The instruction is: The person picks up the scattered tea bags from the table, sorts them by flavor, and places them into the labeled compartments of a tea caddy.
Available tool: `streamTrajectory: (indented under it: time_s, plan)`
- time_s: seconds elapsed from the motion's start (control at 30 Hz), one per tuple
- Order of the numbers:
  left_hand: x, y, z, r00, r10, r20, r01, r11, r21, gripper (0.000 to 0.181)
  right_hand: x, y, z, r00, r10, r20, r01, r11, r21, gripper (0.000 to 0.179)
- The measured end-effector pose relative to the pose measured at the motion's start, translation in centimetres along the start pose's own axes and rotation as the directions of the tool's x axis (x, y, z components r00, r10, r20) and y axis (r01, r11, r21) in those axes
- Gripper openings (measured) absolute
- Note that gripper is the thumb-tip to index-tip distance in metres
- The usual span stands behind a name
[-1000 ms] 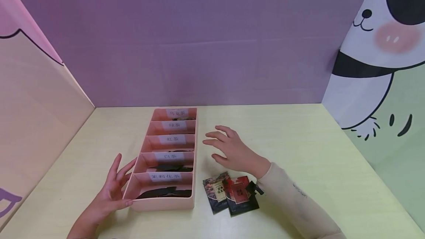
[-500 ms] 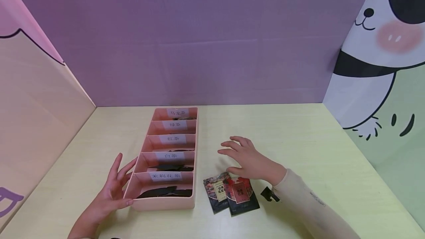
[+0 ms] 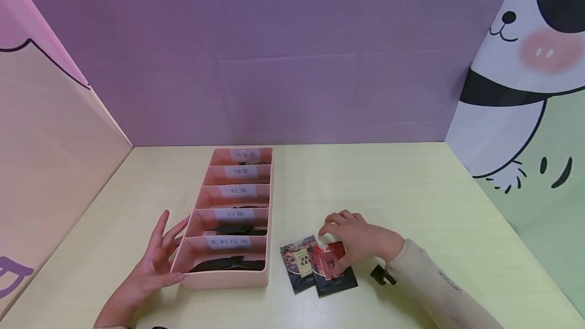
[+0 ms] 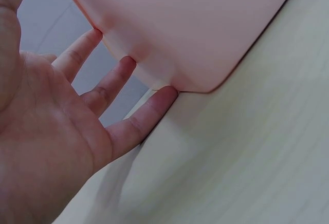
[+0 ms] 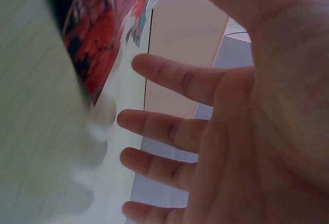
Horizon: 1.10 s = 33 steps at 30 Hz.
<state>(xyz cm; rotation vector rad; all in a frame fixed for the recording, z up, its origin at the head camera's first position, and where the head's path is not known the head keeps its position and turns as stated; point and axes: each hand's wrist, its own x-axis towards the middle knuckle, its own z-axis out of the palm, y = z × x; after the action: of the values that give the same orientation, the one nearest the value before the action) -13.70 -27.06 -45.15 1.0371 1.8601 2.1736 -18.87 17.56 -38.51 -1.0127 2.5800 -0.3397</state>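
My left hand [image 3: 153, 270] rests against the left side of a pink box [image 3: 224, 282] with several labelled compartments. In the left wrist view its spread fingertips touch the box's pink wall [image 4: 205, 34]. Dark sachets [image 3: 228, 264] lie in the front compartment. To the right of the box, a red and black tea sachet [image 3: 335, 283] overlaps a second tea sachet [image 3: 294, 265] with a cream label. My right hand [image 3: 361, 240] is over the red sachet, thumb across its face in the head view. The right wrist view shows the fingers extended, apart from the sachet [image 5: 95, 44].
The pale wooden table [image 3: 411, 192] is bounded by a purple back panel [image 3: 292, 65], a pinkish left panel [image 3: 45, 166] and a panda-print right panel [image 3: 516, 131]. A small black device [image 3: 383, 275] sits at the right wrist.
My right hand has moved right and towards me, from beside the box to over the red sachet. My left hand and the box have stayed in place.
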Motion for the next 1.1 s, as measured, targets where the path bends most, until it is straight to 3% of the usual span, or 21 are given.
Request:
streamTrajectory:
  time_s: [0.17, 0.57, 0.83, 1.1]
  plan:
    - [0.3, 0.0, 0.0, 1.0, 0.015, 0.007, -0.015, 1.0, -0.001, 0.118, -0.2, -0.2, -0.2, 0.999, 0.019, 0.033, -0.018, 1.0, -0.019, 0.075]
    - [0.6, 0.3, -0.1, 1.0, -0.026, -0.017, 0.027, 0.999, 0.04, 0.12, 0.1, 0.3, -0.3, 0.998, -0.039, -0.058, 0.036, 0.998, -0.047, 0.064]
    - [0.3, -0.2, -0.3, 0.999, 0.025, 0.021, -0.025, 1.0, 0.001, 0.118, 0.3, 0.5, -0.2, 0.997, -0.046, -0.064, 0.048, 0.998, 0.03, 0.063]
    - [0.1, -0.4, -0.2, 0.998, 0.048, 0.043, -0.046, 0.998, -0.039, 0.117, 0.1, 0.9, -0.5, 1.0, -0.017, -0.01, 0.018, 0.977, 0.211, 0.059]
